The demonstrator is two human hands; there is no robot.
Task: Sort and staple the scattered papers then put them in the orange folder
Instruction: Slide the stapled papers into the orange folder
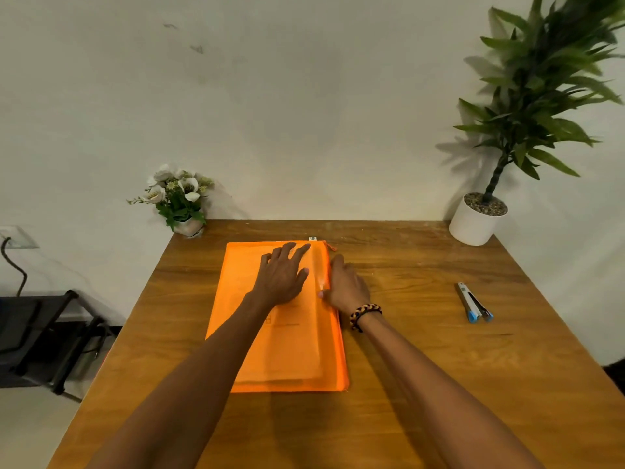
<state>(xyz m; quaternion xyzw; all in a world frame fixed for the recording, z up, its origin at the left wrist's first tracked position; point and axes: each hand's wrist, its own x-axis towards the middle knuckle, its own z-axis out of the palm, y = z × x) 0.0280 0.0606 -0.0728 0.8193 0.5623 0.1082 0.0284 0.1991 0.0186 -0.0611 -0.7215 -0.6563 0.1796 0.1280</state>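
Observation:
The orange folder (243, 299) lies flat in the middle of the wooden table (422, 367), its zipper edge on the right. Papers (291, 346) show faintly through its translucent cover, inside it. My left hand (282, 274) rests flat on the folder's upper part, fingers spread. My right hand (345, 282) is at the folder's right edge, fingers curled against the zipper side; what it pinches is hidden. The stapler (473, 303), grey with blue ends, lies on the table to the right, apart from both hands.
A small pot of white flowers (179, 198) stands at the table's back left corner. A tall green plant in a white pot (477, 221) stands at the back right. A dark chair (44, 340) sits left of the table. A small white clip (313, 238) lies behind the folder.

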